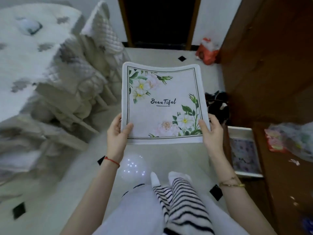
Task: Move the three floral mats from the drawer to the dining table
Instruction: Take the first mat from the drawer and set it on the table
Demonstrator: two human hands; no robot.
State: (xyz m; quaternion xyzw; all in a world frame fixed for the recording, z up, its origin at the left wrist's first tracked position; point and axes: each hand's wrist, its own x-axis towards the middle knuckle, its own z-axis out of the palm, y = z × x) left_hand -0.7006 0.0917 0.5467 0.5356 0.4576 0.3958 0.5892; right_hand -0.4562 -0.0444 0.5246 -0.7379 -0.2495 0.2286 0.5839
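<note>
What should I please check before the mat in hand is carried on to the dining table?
1. Both hands grip the white square fabric mat with the floral print: ok. Left hand holds its left edge, right hand its right edge.
2. Mat held flat, print up: ok.
3. All three mats in the grip: cannot tell, only one face shows.
4. Pale tiled floor ahead free of obstacles: ok on the stretch towards the dark doorway; an orange plastic bag lies off to the right.
5. White open drawer emptied: cannot tell.
6. Dining table ready: cannot tell, blurred.
</note>
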